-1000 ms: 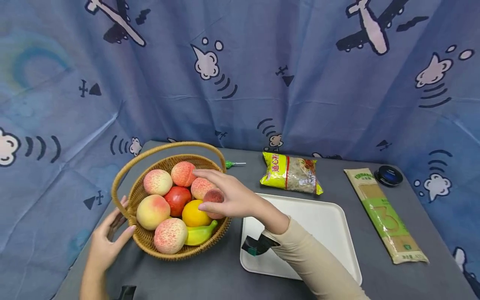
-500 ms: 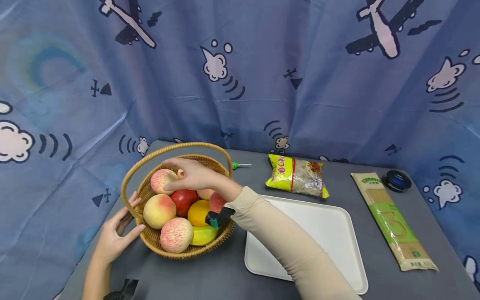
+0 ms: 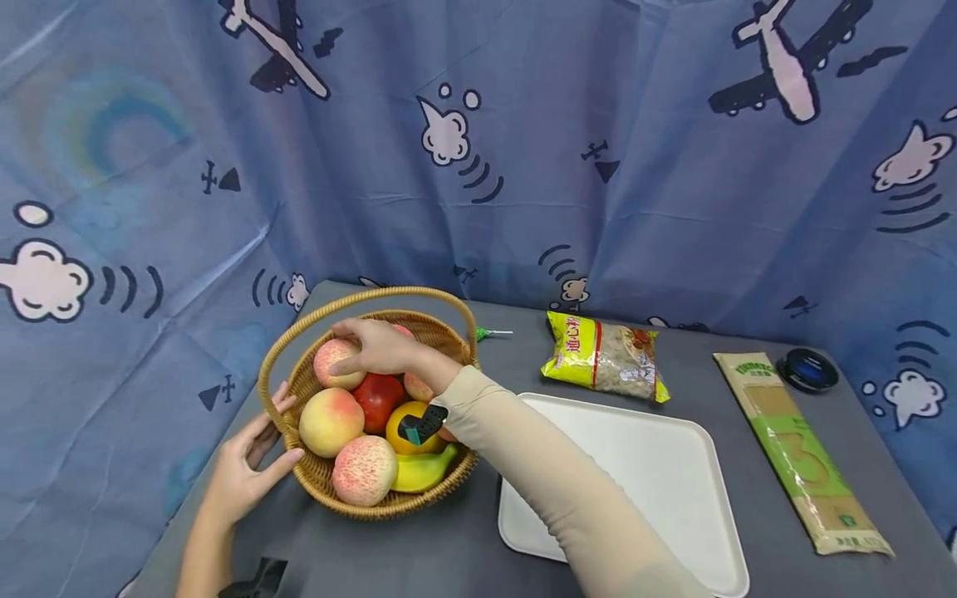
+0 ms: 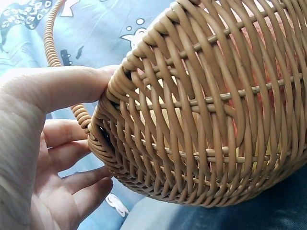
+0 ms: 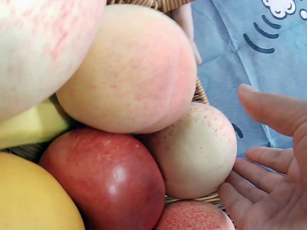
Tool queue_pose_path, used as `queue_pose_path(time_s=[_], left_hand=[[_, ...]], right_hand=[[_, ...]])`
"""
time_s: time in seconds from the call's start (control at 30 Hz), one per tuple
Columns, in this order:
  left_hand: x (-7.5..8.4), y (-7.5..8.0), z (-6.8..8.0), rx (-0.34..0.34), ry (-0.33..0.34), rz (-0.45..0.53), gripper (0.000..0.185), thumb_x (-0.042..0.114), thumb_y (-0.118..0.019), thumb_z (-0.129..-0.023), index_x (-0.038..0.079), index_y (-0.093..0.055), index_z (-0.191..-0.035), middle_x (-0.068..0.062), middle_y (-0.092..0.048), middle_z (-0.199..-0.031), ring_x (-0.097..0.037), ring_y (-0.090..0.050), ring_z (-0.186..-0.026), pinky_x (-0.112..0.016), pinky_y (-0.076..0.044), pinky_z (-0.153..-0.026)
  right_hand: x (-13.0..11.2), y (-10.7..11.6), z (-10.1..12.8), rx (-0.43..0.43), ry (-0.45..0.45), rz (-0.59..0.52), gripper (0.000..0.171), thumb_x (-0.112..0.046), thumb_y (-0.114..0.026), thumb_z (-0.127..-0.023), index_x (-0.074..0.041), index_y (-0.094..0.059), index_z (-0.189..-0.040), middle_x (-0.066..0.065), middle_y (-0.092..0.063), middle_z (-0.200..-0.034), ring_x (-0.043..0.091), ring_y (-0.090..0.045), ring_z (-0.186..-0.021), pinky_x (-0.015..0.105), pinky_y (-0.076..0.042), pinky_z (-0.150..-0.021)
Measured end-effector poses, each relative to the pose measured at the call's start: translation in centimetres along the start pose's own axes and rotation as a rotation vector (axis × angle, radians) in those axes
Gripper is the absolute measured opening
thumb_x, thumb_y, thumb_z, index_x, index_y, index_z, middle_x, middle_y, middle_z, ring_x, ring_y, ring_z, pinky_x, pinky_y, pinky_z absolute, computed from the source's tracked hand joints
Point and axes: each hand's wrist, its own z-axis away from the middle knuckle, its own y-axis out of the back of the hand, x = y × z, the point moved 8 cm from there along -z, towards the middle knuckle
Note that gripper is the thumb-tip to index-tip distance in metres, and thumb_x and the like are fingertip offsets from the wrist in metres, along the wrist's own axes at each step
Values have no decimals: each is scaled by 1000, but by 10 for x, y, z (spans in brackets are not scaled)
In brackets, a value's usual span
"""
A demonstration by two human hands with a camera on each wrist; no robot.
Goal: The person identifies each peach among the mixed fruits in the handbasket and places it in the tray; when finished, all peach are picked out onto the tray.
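A wicker basket point(image 3: 374, 508) with an arched handle holds several peaches, a red round fruit point(image 3: 379, 404), an orange-yellow fruit point(image 5: 31, 201) and a green-yellow banana point(image 3: 422, 471). My left hand point(image 3: 242, 469) rests at the basket's left end, thumb tip at the rim and fingers spread along the far side of that end. Over the fruit, my right hand point(image 3: 381, 347) reaches to a speckled pink-white peach point(image 5: 196, 151) at the back left. In the right wrist view its fingertips are right at that peach, while the thumb stands apart from it.
A white tray point(image 3: 643, 473) lies right of the basket, partly under the right sleeve. Behind it is a yellow pasta bag point(image 3: 607, 357). Further right are a long green-and-tan noodle packet point(image 3: 803, 453) and a round dark tin point(image 3: 809, 370). A patterned blue curtain point(image 3: 538, 166) hangs behind.
My right hand has moved left across the fruit, from the basket's right side to the back-left peach. My left hand stays at the basket's end. The head view has shifted slightly left.
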Motion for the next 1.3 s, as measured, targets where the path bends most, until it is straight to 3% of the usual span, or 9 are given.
queue_pose_path(time_s=[0.13, 0.37, 0.7, 1.03, 1.3], left_hand=[[0, -2, 1, 7, -3, 23, 62, -26, -58, -75, -19, -40, -133, -32, -23, -150, -13, -32, -140, -14, -36, -108], [4, -5, 3, 7, -74, 57, 60, -25, -59, -75, -22, -39, -131, -38, -22, -147, -15, -34, -140, -16, -36, -108], [-4, -4, 3, 11, 14, 27, 63, -25, -60, -74, -18, -40, -134, -36, -22, -148, -12, -35, -139, -15, -36, -107], [-3, -3, 1, 10, 13, 6, 66, -25, -61, -73, -18, -39, -135, -37, -25, -147, -11, -36, -138, -15, -37, -106], [-5, 1, 1, 22, 47, -6, 66, -25, -61, -74, -16, -39, -136, -36, -23, -148, -11, -35, -139, -14, -37, -106]], right_hand=[[5, -2, -2, 10, -26, 53, 69, -35, -68, -87, -8, -40, -144, 5, -45, -146, 17, -43, -133, 24, -38, -110], [6, -8, -3, -10, -33, 151, 69, -35, -68, -87, -9, -40, -145, 5, -47, -144, 17, -50, -125, 24, -46, -101], [5, -7, -1, 27, -22, 199, 68, -32, -71, -85, -9, -44, -142, 7, -48, -141, 18, -51, -121, 22, -49, -93], [2, -1, -3, 101, 40, 238, 66, -36, -76, -79, -10, -52, -136, 4, -54, -135, 16, -53, -118, 19, -50, -90], [-7, 10, 2, 161, 83, 121, 64, -33, -78, -78, -11, -55, -133, 3, -57, -131, 13, -58, -108, 13, -49, -82]])
